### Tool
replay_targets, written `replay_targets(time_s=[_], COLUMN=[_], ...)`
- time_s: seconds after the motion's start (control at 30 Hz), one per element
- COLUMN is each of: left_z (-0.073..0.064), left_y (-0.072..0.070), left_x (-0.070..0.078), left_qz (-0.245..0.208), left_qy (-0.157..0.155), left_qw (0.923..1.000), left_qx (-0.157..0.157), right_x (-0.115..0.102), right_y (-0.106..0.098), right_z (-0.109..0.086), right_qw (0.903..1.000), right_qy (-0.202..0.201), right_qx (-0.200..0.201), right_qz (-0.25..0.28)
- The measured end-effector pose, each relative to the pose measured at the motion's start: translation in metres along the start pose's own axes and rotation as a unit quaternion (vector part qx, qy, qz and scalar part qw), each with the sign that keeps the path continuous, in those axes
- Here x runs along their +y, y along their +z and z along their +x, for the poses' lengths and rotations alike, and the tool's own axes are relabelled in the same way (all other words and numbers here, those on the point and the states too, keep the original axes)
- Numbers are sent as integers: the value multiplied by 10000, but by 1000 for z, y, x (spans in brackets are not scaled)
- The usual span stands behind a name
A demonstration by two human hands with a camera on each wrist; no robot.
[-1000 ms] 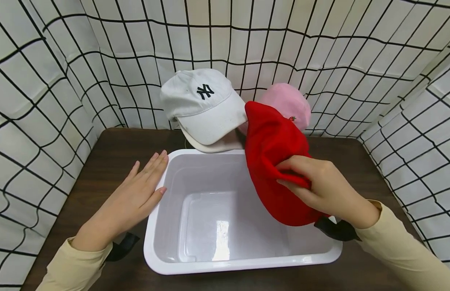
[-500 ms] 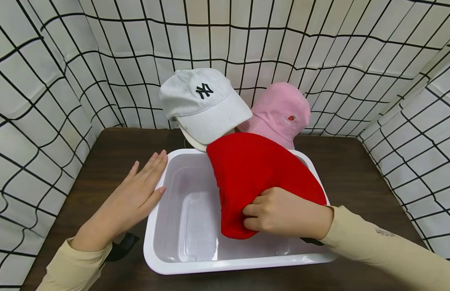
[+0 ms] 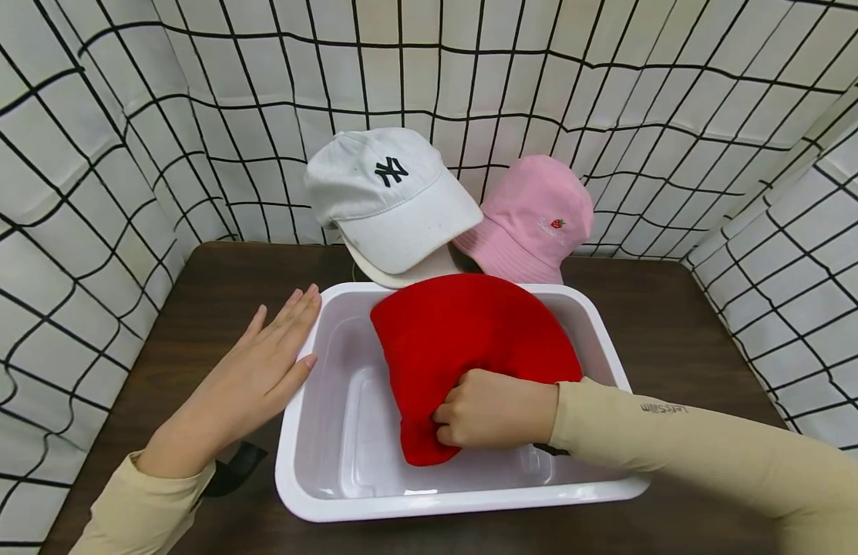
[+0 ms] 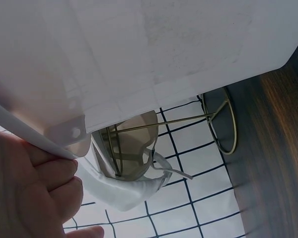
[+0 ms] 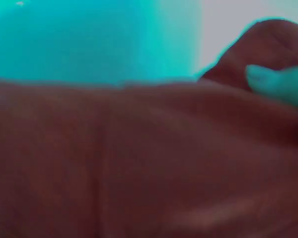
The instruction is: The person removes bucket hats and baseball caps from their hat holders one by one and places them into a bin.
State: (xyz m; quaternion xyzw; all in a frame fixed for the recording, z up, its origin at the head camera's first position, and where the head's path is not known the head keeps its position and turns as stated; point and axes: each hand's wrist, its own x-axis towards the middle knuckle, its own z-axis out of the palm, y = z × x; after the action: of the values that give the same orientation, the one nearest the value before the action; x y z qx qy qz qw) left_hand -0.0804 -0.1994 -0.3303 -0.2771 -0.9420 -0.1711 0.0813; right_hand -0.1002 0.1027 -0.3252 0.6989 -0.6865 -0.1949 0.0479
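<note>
My right hand [image 3: 487, 408] grips a red soft hat [image 3: 470, 331] by its near edge, inside the white plastic basin [image 3: 463, 505]. In the right wrist view the hat [image 5: 139, 163] fills most of the frame in false colours, with a thumb [image 5: 275, 82] against it. My left hand [image 3: 255, 366] rests with straight fingers on the basin's left rim. From below, the left wrist view shows those fingers [image 4: 54, 183] at the rim and the basin's outer wall [image 4: 154, 54].
Behind the basin, a white cap [image 3: 394, 200] with a dark monogram sits over a beige cap brim [image 3: 429, 270]. Right of it is a pink bucket hat [image 3: 533, 220]. A gold wire stand [image 4: 228, 119] stands on the dark wooden table [image 3: 213, 308]. Black grid panels [image 3: 401, 77] enclose the table.
My right hand has moved left and down with the red hat, from the basin's right side into its middle. The pink hat has come into fuller view. My left hand has not moved.
</note>
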Motion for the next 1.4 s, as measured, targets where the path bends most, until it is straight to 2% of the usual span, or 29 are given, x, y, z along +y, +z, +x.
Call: replay_targets(time_s=[0.17, 0.3, 0.43, 0.63, 0.83, 1.0, 1.1, 1.23, 1.4], left_z=[3, 4, 4, 5, 2, 1, 1, 0, 0], left_y=[4, 5, 5, 5, 4, 2, 1, 1, 1], left_x=[1, 1, 2, 3, -1, -2, -2, -2, -1], left_qz=[-21, -37, -75, -96, -110, -69, -85, -138, -194], left_qy=[12, 22, -4, -67, -35, 61, 84, 59, 61], left_qw=[10000, 10000, 10000, 9999, 9999, 9999, 9999, 9999, 9998], left_qx=[11, 25, -10, -28, -4, 40, 57, 49, 80], right_x=[-1, -3, -3, 2, 2, 0, 0, 4, 15], right_y=[16, 24, 28, 25, 22, 19, 18, 14, 10], right_z=[6, 9, 10, 11, 13, 16, 16, 16, 17], right_qw=[9992, 9969, 9917, 9790, 9663, 9506, 9427, 9346, 9396], right_qy=[-109, -214, -117, -94, -22, 236, 397, 536, 1016], right_qx=[-298, -402, -566, -760, -1135, -1615, -1733, -1495, -423], right_qz=[261, 642, 1146, 1888, 2312, 2639, 2822, 3183, 3240])
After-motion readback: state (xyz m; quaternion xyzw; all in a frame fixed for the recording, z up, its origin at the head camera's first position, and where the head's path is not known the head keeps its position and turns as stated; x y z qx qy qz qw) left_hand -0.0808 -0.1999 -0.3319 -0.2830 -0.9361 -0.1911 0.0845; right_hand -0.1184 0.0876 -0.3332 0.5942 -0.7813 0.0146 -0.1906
